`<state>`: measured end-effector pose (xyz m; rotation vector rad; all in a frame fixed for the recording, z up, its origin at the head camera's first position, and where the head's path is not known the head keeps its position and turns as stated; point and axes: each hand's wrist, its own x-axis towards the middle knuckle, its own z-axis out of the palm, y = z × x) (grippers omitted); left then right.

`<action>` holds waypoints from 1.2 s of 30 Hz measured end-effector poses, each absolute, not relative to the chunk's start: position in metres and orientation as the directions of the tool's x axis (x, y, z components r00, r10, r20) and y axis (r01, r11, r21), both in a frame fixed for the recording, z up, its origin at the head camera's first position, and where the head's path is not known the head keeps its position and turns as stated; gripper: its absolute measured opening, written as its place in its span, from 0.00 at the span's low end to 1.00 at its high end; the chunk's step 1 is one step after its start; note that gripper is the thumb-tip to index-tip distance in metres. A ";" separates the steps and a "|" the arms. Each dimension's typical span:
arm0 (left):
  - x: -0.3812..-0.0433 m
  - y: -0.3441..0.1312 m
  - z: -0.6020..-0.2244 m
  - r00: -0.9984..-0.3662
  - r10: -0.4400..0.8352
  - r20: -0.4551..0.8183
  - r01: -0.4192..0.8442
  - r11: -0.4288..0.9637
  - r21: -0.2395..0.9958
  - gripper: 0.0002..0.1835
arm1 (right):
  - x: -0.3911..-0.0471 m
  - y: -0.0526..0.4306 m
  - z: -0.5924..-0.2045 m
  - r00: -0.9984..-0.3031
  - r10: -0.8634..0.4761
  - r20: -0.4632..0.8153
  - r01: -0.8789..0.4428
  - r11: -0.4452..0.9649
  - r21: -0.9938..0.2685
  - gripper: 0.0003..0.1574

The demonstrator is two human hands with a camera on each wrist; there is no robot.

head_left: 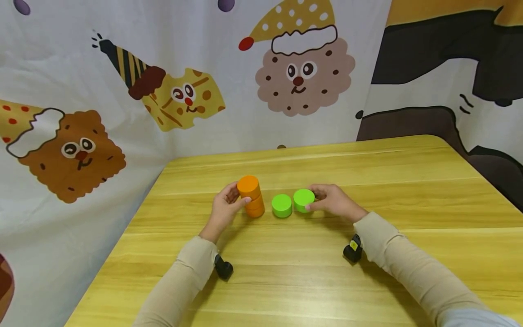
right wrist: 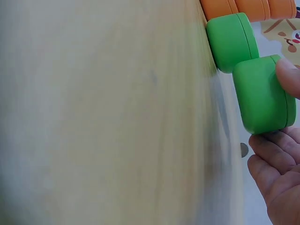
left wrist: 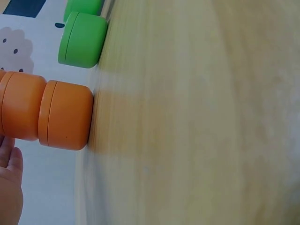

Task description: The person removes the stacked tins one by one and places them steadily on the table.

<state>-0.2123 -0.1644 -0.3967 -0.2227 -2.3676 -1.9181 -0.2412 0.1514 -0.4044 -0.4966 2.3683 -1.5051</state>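
Three orange cylinders [head_left: 255, 205] stand stacked upright on the table, each with a seam line near its top, like a lidded pot. My left hand [head_left: 224, 210] grips the stack's upper part from the left, thumb in front; in the left wrist view only part of that hand [left wrist: 10, 187] shows, below the stack. A green cylinder [head_left: 282, 206] of the same shape rests on the table just right of the stack. Another green cylinder [head_left: 304, 200] is pinched between thumb and fingers of my right hand [head_left: 333, 200]. In the right wrist view this held cylinder [right wrist: 262, 96] appears slightly raised.
The wood-grain table [head_left: 282, 281] extends around the cylinders on all sides. Behind it hangs a white curtain [head_left: 229, 131] printed with cartoon biscuits and cheese. A small black camera [head_left: 223, 267] sits at the left wrist, and another black camera [head_left: 353, 249] at the right.
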 end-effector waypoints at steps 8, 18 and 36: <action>-0.213 -0.164 -0.398 -0.988 0.049 0.147 0.154 0.191 0.969 0.29 | -0.242 0.151 -0.409 -0.893 -0.442 -0.089 -0.101 0.390 -0.915 0.37; -0.214 -0.164 -0.399 -0.988 0.045 0.149 0.154 0.183 0.971 0.29 | -0.241 0.152 -0.413 -0.883 -0.453 -0.121 -0.061 0.368 -0.928 0.38; -0.215 -0.167 -0.397 -0.990 0.054 0.131 0.138 0.171 0.976 0.31 | -0.242 0.152 -0.408 -0.885 -0.455 -0.103 -0.065 0.340 -0.938 0.48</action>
